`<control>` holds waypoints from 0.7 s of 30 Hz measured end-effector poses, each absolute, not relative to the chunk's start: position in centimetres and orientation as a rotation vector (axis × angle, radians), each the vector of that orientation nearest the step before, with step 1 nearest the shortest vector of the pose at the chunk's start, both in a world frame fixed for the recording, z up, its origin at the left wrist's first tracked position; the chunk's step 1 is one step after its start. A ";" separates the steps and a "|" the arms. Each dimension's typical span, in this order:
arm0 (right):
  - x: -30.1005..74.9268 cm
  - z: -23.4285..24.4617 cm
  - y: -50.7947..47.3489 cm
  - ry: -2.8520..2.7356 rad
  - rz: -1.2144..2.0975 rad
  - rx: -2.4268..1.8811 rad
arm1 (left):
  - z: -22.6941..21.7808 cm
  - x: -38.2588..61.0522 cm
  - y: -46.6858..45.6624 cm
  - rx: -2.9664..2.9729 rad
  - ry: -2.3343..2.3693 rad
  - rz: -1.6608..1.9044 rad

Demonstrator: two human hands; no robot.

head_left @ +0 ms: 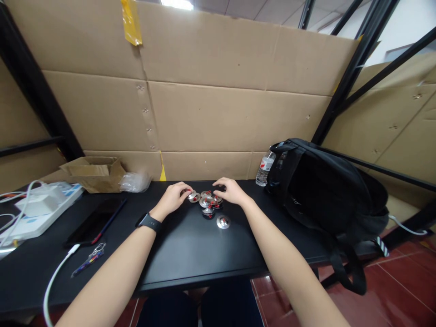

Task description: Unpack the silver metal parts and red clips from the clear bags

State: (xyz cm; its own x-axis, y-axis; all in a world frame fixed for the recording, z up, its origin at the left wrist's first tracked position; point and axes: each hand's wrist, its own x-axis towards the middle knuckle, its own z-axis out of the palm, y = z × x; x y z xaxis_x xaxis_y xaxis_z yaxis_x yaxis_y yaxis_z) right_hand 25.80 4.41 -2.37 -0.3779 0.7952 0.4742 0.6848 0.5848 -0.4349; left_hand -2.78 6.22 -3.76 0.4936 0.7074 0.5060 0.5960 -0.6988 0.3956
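Observation:
Several small round silver discs with red centres [207,202] lie bunched on the black table [190,250]. One disc [223,222] lies apart, nearer to me. My left hand [174,196], with a black watch on its wrist, has its fingers curled and pinches a disc [193,196] at the left edge of the bunch. My right hand [230,190] arches over the right side of the bunch, fingertips curled down onto the discs there.
A black backpack [327,190] fills the table's right end, with a water bottle [265,170] behind it. At left are a dark phone [95,220], a key ring [89,259], a white cable [56,277], a white power strip [37,209] and an open cardboard box [93,173]. Cardboard walls stand behind.

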 end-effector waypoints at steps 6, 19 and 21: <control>21.6 -1.7 2.0 -2.147 0.389 -1.135 | -1.9 -0.8 3.9 2.565 0.945 1.031; 22.4 -1.9 2.4 -1.833 1.170 -0.928 | -1.5 0.3 2.6 2.692 0.882 1.128; 22.7 -1.5 2.3 -1.833 1.154 -0.914 | -1.4 0.4 2.4 2.651 0.888 1.199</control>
